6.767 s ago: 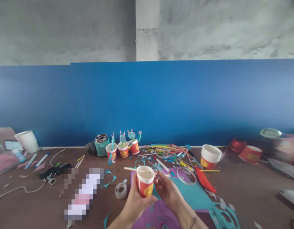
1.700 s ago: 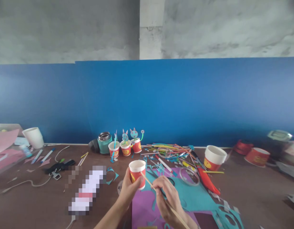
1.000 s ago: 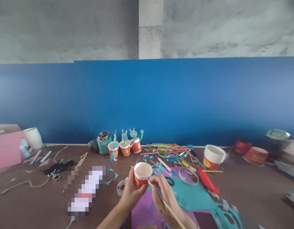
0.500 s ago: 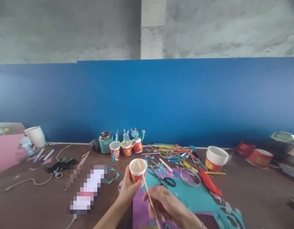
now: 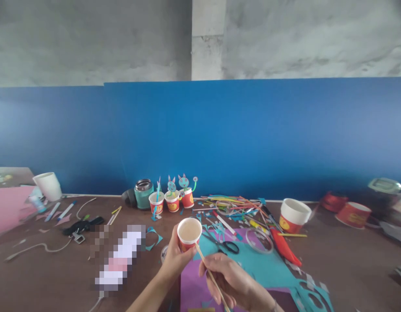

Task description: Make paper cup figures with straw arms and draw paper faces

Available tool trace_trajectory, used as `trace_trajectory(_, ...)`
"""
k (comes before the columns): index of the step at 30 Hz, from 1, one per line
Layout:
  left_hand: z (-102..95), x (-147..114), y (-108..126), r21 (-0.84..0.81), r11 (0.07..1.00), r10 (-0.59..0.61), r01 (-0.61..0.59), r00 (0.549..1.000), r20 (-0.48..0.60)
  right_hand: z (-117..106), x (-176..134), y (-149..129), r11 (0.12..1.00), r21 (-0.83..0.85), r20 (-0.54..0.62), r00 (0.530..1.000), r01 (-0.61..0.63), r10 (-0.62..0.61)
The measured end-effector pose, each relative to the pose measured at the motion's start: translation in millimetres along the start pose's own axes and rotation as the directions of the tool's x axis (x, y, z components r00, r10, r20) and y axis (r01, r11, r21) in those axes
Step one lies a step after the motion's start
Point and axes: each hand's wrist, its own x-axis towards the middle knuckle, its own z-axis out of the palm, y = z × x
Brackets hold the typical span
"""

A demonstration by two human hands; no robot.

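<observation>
The left hand (image 5: 176, 255) has its fingers wrapped around a red-and-white paper cup (image 5: 186, 247), the thumb lying along the near side, and holds it above the table (image 5: 350, 268) with the mouth tipped toward the camera. The right hand (image 5: 220, 277) is loosely curled, with a wooden chopstick (image 5: 216, 287) lying between the thumb and the bent fingers; its upper end meets the near side of the cup just under the rim, beside the left thumb, and its lower end slants down toward the bottom edge of the view. Whether the tip pierces the cup wall or only touches it cannot be told. Under the hands lie a purple sheet (image 5: 189, 284) and a turquoise sheet (image 5: 265, 271), with black-handled scissors (image 5: 232, 247) just beyond the right hand. A tape roll (image 5: 164, 253) is partly hidden behind the left hand. Farther back, three small paper cups (image 5: 172, 206) stand in a row with eared paper figures (image 5: 184, 181) rising from them, next to a turquoise insulated jar (image 5: 143, 198). To their right spreads a pile of coloured sticks (image 5: 234, 201), with a white marker (image 5: 224, 222) in front of it. A larger paper cup (image 5: 295, 212) stands right of the pile, near a red-orange object (image 5: 286, 249). A blue partition (image 5: 220, 138) runs along the back.
</observation>
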Motion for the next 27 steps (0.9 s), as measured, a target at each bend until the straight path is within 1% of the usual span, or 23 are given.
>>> trace_trajectory(3,0.6,-0.3,2.3,0.014,1.0,0.015,-0.015,1.0,-0.011,-0.7,0.4,0.3,1.0,0.012,0.003,1.0,-0.007,0.007)
trace_trajectory(12,4.8,-2.6,17.8,0.039,0.999,-0.025,0.025,1.0,-0.005,1.7,-0.4,-0.5,1.0,0.009,-0.012,1.0,-0.003,0.003)
trace_trajectory(16,5.2,-2.9,18.0,0.055,0.998,-0.036,0.036,0.999,-0.003,2.0,-0.2,-0.5,1.0,-0.004,-0.022,1.0,0.014,-0.014)
trace_trajectory(21,4.7,-3.9,18.3,0.079,0.996,-0.05,0.051,0.999,-0.014,-0.9,0.8,1.0,1.0,-0.005,-0.022,1.0,-0.001,0.001)
trace_trajectory(27,3.8,-2.4,17.5,0.101,0.995,-0.017,0.017,1.0,0.001,0.6,1.0,1.1,1.0,-0.01,-0.032,0.999,0.018,-0.019)
